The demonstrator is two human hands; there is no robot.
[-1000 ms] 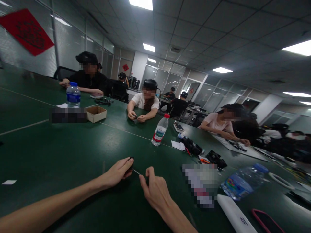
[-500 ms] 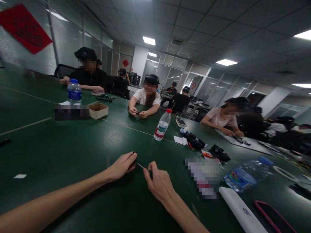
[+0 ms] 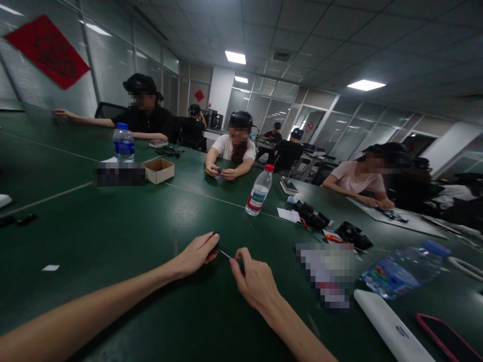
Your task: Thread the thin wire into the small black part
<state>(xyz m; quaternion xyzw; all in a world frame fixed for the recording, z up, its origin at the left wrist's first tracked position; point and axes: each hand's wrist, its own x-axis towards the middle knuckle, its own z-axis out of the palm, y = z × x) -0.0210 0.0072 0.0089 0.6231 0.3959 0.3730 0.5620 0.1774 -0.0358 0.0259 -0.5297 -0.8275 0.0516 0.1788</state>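
My left hand (image 3: pixel 198 253) is closed around a small black part (image 3: pixel 215 234), most of it hidden by the fingers. A thin metal shaft (image 3: pixel 225 253) runs from that part to my right hand (image 3: pixel 254 278). It looks like a slim screwdriver, its handle mostly hidden in the curled thumb and fingers of my right hand. The shaft's tip meets the black part at my left fingertips; the exact contact is too small to make out. Both hands are low over the green table (image 3: pixel 151 311), a short gap apart.
Beyond my hands stands a red-capped water bottle (image 3: pixel 260 191). To the right lie a blue-capped bottle (image 3: pixel 405 269), a white power bank (image 3: pixel 392 327), a pink-edged phone (image 3: pixel 451 342) and black parts (image 3: pixel 352 235). An open cardboard box (image 3: pixel 160 171) sits at far left. Co-workers sit across the table.
The view has turned slightly left, so things appear shifted to the right. My hands keep the same hold. The co-worker at far left has stretched an arm out to the left.
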